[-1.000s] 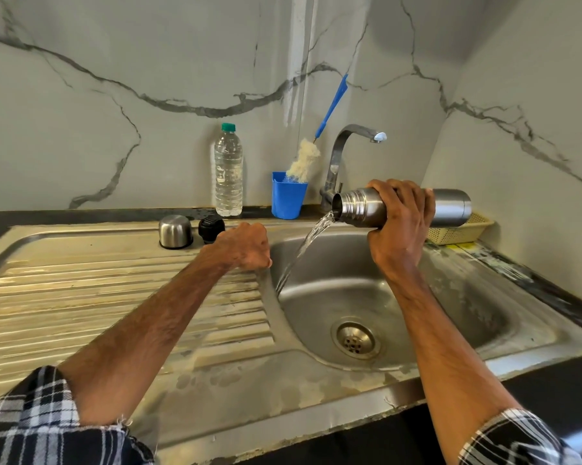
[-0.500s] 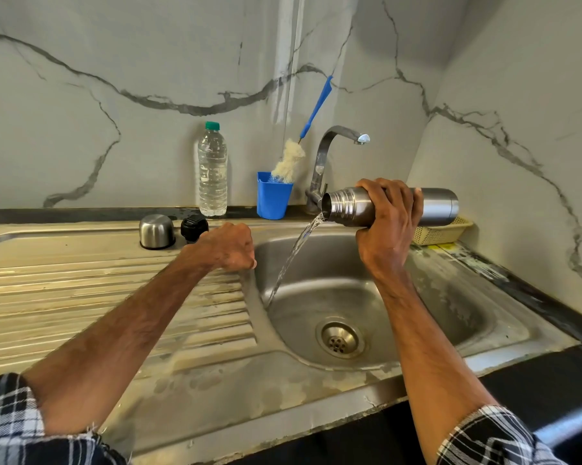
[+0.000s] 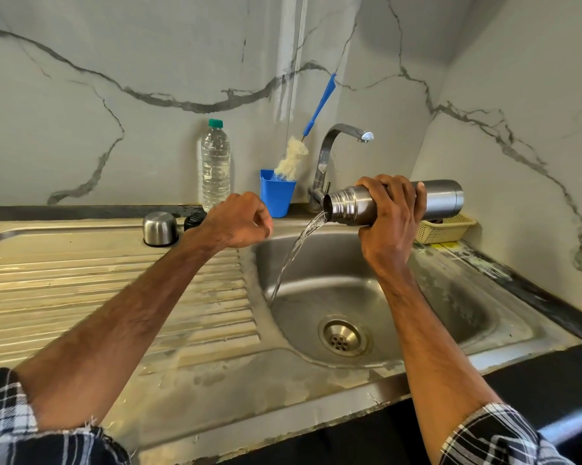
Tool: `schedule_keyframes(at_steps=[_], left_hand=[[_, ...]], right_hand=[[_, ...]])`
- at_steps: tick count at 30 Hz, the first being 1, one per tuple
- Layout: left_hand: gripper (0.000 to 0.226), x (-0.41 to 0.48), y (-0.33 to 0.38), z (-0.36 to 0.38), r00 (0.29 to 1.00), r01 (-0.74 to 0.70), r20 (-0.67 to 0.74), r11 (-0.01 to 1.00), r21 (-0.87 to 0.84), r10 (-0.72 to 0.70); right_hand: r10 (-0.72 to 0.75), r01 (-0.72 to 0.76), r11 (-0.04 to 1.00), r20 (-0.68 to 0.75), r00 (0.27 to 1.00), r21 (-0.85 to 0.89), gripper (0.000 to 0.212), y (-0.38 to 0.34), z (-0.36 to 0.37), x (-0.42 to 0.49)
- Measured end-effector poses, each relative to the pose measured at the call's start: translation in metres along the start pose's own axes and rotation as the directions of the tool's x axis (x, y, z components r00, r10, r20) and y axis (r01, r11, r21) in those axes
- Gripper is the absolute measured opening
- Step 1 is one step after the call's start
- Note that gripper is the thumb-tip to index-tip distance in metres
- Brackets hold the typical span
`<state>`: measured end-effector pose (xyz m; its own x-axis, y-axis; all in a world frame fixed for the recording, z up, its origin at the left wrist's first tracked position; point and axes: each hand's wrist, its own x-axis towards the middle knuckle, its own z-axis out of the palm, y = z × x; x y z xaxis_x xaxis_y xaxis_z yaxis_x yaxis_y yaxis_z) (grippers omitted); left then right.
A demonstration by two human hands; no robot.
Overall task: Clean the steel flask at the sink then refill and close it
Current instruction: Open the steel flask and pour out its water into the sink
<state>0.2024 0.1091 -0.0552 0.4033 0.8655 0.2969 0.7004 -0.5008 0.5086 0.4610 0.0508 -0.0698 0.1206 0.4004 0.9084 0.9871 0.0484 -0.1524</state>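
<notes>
Dumping water, likely the rinse step: right grip (image 3: 391, 209) wraps the steel flask (image 3: 445, 199), held sideways over the sink basin (image 3: 450, 297). Left grip (image 3: 237, 219) is curled and empty. Next probably needs the bottle brush (image 3: 293, 159).

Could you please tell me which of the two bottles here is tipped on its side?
The steel flask, held horizontal by the right hand and pouring into the sink; the plastic bottle stands upright and capped.

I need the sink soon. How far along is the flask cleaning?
Done: steel cap and black stopper are off, on the drainboard. In hand: right hand tips the flask, pouring water into the basin. Remaining: refilling and closing; brushing, I cannot tell.
</notes>
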Motion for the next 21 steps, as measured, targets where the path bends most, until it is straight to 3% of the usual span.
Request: schedule_keyframes(at_steps=[21], left_hand=[[0.011,-0.001,0.018,-0.007,0.992,-0.050,-0.118,0.994,-0.101,0.038]], right_hand=[[-0.100,0.104,0.992,0.059,0.993,-0.077,0.061,-0.008,0.008,-0.001]])
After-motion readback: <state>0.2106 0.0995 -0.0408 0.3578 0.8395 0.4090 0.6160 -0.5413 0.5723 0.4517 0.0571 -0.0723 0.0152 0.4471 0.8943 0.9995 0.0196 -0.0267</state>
